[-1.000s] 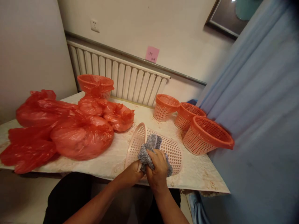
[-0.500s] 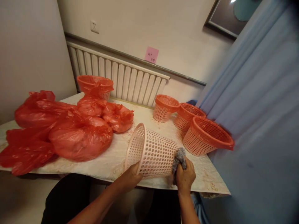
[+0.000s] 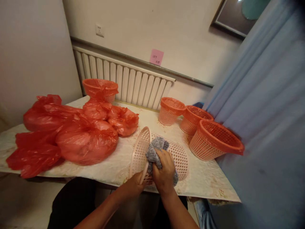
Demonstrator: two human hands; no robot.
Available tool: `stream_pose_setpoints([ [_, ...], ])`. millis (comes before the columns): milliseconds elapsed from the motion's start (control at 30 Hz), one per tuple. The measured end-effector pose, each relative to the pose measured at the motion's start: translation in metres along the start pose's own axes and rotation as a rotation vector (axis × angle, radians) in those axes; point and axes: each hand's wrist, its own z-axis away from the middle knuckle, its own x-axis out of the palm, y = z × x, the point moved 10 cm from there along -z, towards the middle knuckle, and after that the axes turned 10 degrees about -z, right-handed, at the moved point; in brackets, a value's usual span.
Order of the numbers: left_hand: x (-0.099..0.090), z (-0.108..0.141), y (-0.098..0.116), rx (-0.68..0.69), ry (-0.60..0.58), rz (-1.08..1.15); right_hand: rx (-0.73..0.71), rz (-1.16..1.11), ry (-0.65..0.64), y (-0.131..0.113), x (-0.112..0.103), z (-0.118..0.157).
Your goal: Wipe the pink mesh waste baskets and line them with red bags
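A pale pink plastic basket (image 3: 180,159) with a perforated wall lies on its side at the table's front edge, its mouth turned to the left. My left hand (image 3: 133,187) grips the rim at the lower side of the mouth. In my right hand (image 3: 164,170) is a bunched grey cloth (image 3: 154,152), pressed against the basket's outer wall close to the rim. The hand and cloth hide part of that wall.
Several knotted red plastic bags (image 3: 87,140) fill the table's left side, with a red-lined basket (image 3: 101,87) behind them. Three more lined baskets (image 3: 207,148) stand at the right beside a blue curtain (image 3: 264,105). A radiator (image 3: 128,81) runs behind the patterned tablecloth (image 3: 209,187).
My right hand has moved the cloth leftward along the basket, from its base end to near the rim. My left hand keeps its grip on the rim.
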Motion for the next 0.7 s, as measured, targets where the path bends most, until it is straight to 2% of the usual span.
stream_pose_setpoints([
  [167, 0.001, 0.008, -0.002, 0.057, 0.011, -0.142, 0.035, -0.031, -0.008, 0.007, 0.004, -0.027],
  [233, 0.003, 0.008, -0.002, 0.061, -0.008, -0.135, 0.054, -0.026, -0.023, 0.009, 0.006, -0.024],
  [333, 0.007, 0.002, 0.000, 0.048, -0.023, -0.013, 0.068, 0.001, -0.034, 0.009, 0.006, -0.013],
  [433, 0.001, -0.009, 0.004, -0.022, 0.057, 0.105, 0.050, 0.015, -0.047, 0.006, 0.005, -0.005],
  [533, -0.009, -0.016, 0.019, -0.015, 0.158, 0.065, 0.052, -0.002, -0.059, 0.010, 0.003, -0.004],
  [600, -0.014, -0.017, 0.027, 0.013, 0.192, 0.019, 0.068, -0.003, -0.061, 0.019, -0.001, -0.004],
  [700, -0.011, -0.015, 0.025, -0.006, 0.153, 0.063, 0.118, 0.042, -0.033, 0.048, -0.015, -0.002],
])
